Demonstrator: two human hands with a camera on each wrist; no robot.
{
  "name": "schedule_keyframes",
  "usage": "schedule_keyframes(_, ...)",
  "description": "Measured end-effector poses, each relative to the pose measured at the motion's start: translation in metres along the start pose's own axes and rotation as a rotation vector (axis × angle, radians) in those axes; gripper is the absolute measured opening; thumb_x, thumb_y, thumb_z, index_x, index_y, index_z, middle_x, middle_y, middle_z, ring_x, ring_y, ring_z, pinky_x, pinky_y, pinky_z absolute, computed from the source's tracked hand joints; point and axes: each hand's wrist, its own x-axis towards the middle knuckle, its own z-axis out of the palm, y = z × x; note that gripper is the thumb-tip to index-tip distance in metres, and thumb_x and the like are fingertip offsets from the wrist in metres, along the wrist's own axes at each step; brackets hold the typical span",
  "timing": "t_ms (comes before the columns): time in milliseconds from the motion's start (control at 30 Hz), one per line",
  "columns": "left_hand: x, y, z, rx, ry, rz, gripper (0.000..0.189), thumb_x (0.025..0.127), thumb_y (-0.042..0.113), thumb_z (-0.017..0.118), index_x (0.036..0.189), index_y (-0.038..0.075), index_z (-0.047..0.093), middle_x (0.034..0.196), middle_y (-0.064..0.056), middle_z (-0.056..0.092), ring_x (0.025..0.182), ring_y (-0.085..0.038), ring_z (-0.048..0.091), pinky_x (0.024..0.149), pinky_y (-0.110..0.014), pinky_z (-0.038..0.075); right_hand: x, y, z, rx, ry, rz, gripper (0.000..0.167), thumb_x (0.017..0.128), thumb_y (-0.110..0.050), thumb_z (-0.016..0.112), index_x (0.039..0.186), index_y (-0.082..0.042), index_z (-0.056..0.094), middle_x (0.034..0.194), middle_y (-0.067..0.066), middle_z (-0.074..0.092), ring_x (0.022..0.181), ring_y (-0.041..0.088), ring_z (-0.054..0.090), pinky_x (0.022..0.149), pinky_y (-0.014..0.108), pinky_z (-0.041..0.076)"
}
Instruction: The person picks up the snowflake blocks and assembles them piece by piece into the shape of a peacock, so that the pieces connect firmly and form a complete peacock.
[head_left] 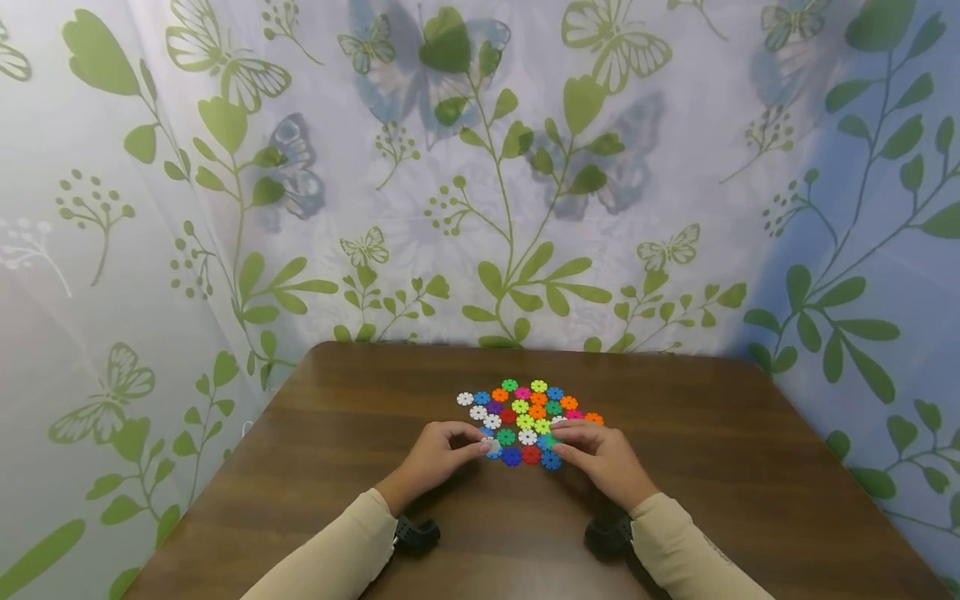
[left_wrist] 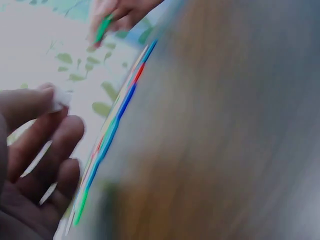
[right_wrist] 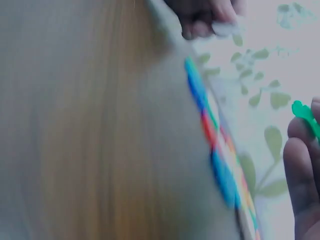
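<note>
"White, isn't it, the piece in the left hand [head_left: 441, 458]?"

"Yes, a white piece [left_wrist: 61, 99], pinched between thumb and fingertip, with the other fingers loosely bent. That hand sits at eight o'clock from the middle of the disc cluster [head_left: 526, 422]."

"And the right hand [head_left: 606, 458]?"

"At four o'clock, gripping a green piece [right_wrist: 305, 113] between thumb and fingers. The wrist views show both pieces raised above the tabletop."

"What lies nearest the hands?"

"Notched flat discs, laid close together. A red disc [head_left: 531, 455] is at six o'clock, with a dark blue disc [head_left: 512, 457] just beside it and a lighter blue disc [head_left: 551, 460] towards five."

"The far side?"

"A white disc [head_left: 465, 399] at ten o'clock, a green disc [head_left: 510, 385] at eleven, an orange disc [head_left: 593, 419] at three."

"Further out?"

"Beige sleeves [head_left: 330, 546] on both arms, and a black device [head_left: 417, 534] under each wrist. All the loose discs rest on a brown wood-grain table [head_left: 360, 392]. Beyond its edge, at twelve, hangs a pale cloth [head_left: 420, 200] printed with green leaves and butterflies."
</note>
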Motion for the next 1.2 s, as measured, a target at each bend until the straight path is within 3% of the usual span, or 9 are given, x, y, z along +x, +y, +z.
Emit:
schedule_keyframes(233, -0.003, 0.017, 0.019, -0.114, 0.067, 0.020, 0.009, 0.095, 0.022, 0.083, 0.102, 0.016, 0.083, 0.095, 0.007, 0.078, 0.085, -0.016, 0.071, 0.077, -0.032, 0.060, 0.000, -0.017, 0.024, 0.173, -0.035, 0.015, 0.023, 0.097, -0.008, 0.078, 0.120, -0.005, 0.079, 0.129, 0.020, 0.068, 0.113, 0.028, 0.070, 0.090, 0.037, 0.058)
schedule_keyframes(567, -0.005, 0.025, 0.027, -0.176, 0.101, 0.026, 0.008, 0.095, 0.016, 0.083, 0.101, 0.013, 0.084, 0.095, 0.003, 0.078, 0.083, -0.018, 0.073, 0.077, -0.033, 0.061, -0.002, -0.022, 0.034, 0.193, -0.013, 0.011, 0.021, 0.096, -0.006, 0.079, 0.116, -0.008, 0.080, 0.126, 0.019, 0.070, 0.113, 0.028, 0.070, 0.089, 0.037, 0.058)
schedule_keyframes(767, -0.007, 0.028, 0.029, -0.182, 0.122, 0.033, 0.007, 0.094, 0.011, 0.082, 0.101, 0.009, 0.083, 0.093, 0.005, 0.078, 0.081, -0.020, 0.072, 0.073, -0.032, 0.061, -0.004, -0.025, 0.040, 0.217, 0.034, 0.048, 0.018, 0.095, -0.007, 0.080, 0.113, -0.006, 0.080, 0.122, 0.014, 0.073, 0.110, 0.029, 0.071, 0.089, 0.038, 0.059)
schedule_keyframes(933, -0.006, 0.030, 0.028, -0.173, 0.106, 0.034, 0.007, 0.095, 0.017, 0.082, 0.101, 0.013, 0.084, 0.093, 0.006, 0.078, 0.081, -0.020, 0.071, 0.072, -0.032, 0.061, -0.004, -0.028, 0.045, 0.242, 0.088, 0.081, 0.018, 0.093, -0.009, 0.082, 0.111, -0.004, 0.080, 0.119, 0.015, 0.074, 0.107, 0.029, 0.072, 0.089, 0.037, 0.059)
schedule_keyframes(1100, -0.007, 0.031, 0.028, -0.151, 0.096, 0.041, 0.007, 0.095, 0.020, 0.082, 0.101, 0.016, 0.084, 0.093, 0.007, 0.078, 0.079, -0.019, 0.070, 0.072, -0.031, 0.061, -0.005, -0.030, 0.048, 0.265, 0.086, 0.069, 0.021, 0.093, -0.007, 0.082, 0.111, 0.002, 0.078, 0.119, 0.018, 0.073, 0.108, 0.032, 0.071, 0.088, 0.036, 0.059)
schedule_keyframes(1200, -0.009, 0.036, 0.030, -0.123, 0.112, 0.048, 0.006, 0.096, 0.014, 0.081, 0.101, 0.011, 0.083, 0.092, 0.005, 0.078, 0.076, -0.017, 0.066, 0.070, -0.029, 0.060, -0.006, -0.030, 0.049, 0.280, 0.086, 0.073, 0.019, 0.093, -0.006, 0.082, 0.110, 0.002, 0.078, 0.118, 0.016, 0.074, 0.108, 0.033, 0.071, 0.088, 0.037, 0.059)
